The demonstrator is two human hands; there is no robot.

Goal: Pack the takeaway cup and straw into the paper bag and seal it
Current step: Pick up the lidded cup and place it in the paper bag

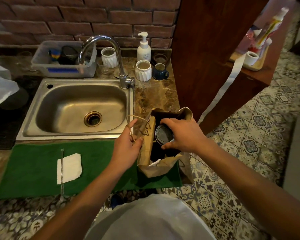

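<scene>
A red-brown brick wall [76,16] runs across the back, dim and warm under the light. Below it sits a brown marbled desk [156,96] with a steel sink [76,104] set into it, and a curved chrome tap [111,49] arches over the basin. A green mat [33,167] lies along the desk's near edge. To the right rises a tall dark wooden panel [206,58], with a wooden ledge [246,75] jutting off its far side. The floor [249,144] is patterned tile, blue-grey flowers and medallions on pale ground, spreading off right and under the near edge of the desk.
</scene>
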